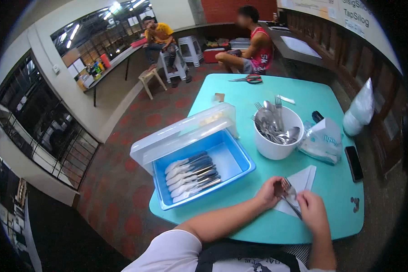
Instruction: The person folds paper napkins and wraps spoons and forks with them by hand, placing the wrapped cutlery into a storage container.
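Your left fingers [273,186] are pinching the fork [291,191], napkin [307,178] beneath them; whether right fingers [308,200] are gripping, I can't tell; slackening risks dropping.

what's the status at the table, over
Left hand and right hand at cutlery over white napkin. Wrapped bundles lie in blue bin. Nothing seen blocking hands.

The fork [291,192] is glossy metal, the napkin [307,179] matt paper, the box [226,156] smooth plastic.
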Available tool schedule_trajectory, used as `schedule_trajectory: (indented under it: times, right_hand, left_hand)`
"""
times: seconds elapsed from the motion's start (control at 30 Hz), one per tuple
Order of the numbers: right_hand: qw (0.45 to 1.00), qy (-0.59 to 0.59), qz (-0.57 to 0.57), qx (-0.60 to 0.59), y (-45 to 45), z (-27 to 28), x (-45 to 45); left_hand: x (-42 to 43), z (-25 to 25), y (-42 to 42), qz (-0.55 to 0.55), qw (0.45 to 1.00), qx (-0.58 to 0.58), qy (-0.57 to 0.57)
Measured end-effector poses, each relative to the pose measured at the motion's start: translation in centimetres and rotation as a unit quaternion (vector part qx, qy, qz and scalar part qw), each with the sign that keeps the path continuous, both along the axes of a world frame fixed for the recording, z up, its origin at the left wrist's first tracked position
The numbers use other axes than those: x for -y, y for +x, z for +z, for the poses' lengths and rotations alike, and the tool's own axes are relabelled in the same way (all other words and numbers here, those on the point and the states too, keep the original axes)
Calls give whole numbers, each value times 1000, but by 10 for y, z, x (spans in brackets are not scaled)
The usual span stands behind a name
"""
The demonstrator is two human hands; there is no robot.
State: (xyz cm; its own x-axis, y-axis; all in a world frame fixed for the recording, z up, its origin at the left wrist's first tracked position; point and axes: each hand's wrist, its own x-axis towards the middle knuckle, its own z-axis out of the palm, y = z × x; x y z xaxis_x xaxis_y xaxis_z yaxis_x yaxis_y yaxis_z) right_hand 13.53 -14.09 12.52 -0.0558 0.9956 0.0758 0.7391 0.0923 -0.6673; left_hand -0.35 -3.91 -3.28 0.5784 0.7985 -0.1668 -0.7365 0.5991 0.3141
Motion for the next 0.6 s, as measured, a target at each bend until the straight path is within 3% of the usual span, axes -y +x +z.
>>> schedule_trajectory:
  times: [0.2, 0.37, 0.6]
  right_hand:
    - [997, 13, -48, 63, -6, -49, 31]
    - [993, 93, -51, 60, -21, -57, 22]
    - [993, 59, -38, 91, -21, -54, 10]
  left_hand:
    - [15, 52, 0, 21, 997, -67, -20]
    - [7, 23, -3, -4, 999, 5, 50]
    - [8, 31, -6, -20, 999, 12, 40]
